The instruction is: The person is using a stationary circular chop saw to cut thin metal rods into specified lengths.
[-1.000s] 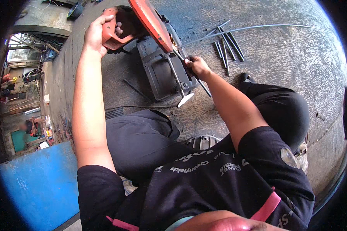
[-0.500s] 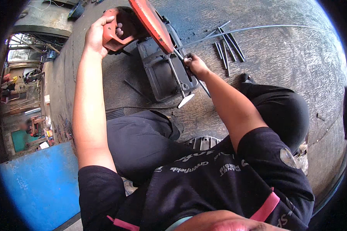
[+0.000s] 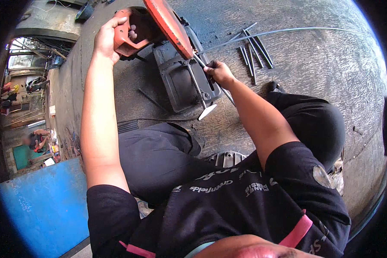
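An orange chop saw stands on the floor ahead of me, its blade guard (image 3: pixel 170 28) angled down over a dark metal base (image 3: pixel 170 86). My left hand (image 3: pixel 107 41) is wrapped round the saw's orange handle (image 3: pixel 124 39). In my right hand (image 3: pixel 220 74) is a thin grey metal rod (image 3: pixel 228 96), which runs up to the lower tip of the guard. A small bright spot shows at that tip; the blade's contact with the rod is hidden. Beside the rod lies the saw's clamp screw (image 3: pixel 195 81) with a pale crank plate (image 3: pixel 207 112).
Several cut metal rods (image 3: pixel 253 56) lie on the floor at the far right. A long thin rod (image 3: pixel 288 29) stretches from the saw toward the right rim. A blue panel (image 3: pixel 47 202) is at lower left. Another person (image 3: pixel 38 139) is farther off at left.
My right hand has shifted very slightly left along with the rod. My left hand stays on the handle. In the left background, the other person has moved.
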A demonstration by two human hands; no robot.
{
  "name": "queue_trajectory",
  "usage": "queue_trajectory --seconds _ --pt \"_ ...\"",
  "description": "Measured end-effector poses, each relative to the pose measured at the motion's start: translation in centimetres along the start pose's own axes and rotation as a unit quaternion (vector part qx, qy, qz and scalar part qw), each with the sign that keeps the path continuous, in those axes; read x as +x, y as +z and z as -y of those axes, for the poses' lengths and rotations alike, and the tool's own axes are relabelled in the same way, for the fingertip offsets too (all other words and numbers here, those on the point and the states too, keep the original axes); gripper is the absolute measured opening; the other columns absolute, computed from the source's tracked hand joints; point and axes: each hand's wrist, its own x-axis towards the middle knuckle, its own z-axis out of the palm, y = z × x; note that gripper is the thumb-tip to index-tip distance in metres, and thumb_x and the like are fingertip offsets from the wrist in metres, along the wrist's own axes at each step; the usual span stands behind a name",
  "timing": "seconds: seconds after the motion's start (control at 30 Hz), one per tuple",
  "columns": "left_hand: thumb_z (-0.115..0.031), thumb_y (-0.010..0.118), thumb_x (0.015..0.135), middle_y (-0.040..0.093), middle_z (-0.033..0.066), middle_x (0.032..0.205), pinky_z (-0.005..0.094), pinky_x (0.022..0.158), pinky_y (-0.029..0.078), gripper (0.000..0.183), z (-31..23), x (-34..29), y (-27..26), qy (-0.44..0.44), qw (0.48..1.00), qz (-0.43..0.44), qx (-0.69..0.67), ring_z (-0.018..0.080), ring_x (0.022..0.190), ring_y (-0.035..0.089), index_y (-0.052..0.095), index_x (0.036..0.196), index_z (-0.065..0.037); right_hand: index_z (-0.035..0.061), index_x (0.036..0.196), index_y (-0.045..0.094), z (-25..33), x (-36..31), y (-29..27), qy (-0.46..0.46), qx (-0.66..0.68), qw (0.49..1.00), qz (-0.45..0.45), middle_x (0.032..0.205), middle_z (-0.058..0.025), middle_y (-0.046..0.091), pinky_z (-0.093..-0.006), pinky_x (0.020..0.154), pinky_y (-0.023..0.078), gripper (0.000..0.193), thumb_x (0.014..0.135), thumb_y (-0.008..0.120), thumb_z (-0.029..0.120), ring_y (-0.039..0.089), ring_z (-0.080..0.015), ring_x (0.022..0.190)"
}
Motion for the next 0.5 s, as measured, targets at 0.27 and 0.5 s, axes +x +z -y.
queue_trajectory --seconds 0.27,0.5 --pt "-0.022 0.054 0.084 0.059 0.0109 0.087 0.0283 0.066 0.051 0.039 -0.1 0.02 0.07 -0.011 1.0 -0.004 -0.007 0.0188 0.071 0.057 0.048 0.115 0.0 0.0007 0.083 0.057 0.19 -0.17 0.04 0.037 0.029 0.998 0.036 0.063 -0.0045 0.054 -0.0297 0.044 0.04 0.019 0.089 0.058 0.018 0.049 -0.0143 0.048" --pt "-0.022 0.054 0.084 0.059 0.0104 0.085 0.0283 0.066 0.051 0.038 -0.01 0.11 -0.05 -0.01 1.0 0.004 -0.013 0.0187 0.071 0.057 0.049 0.114 0.001 0.0 0.089 0.06 0.31 -0.59 0.25 0.045 0.048 0.997 0.049 0.065 -0.0052 0.056 -0.0303 0.046 0.042 0.022 0.092 0.051 0.02 0.05 -0.0151 0.05"
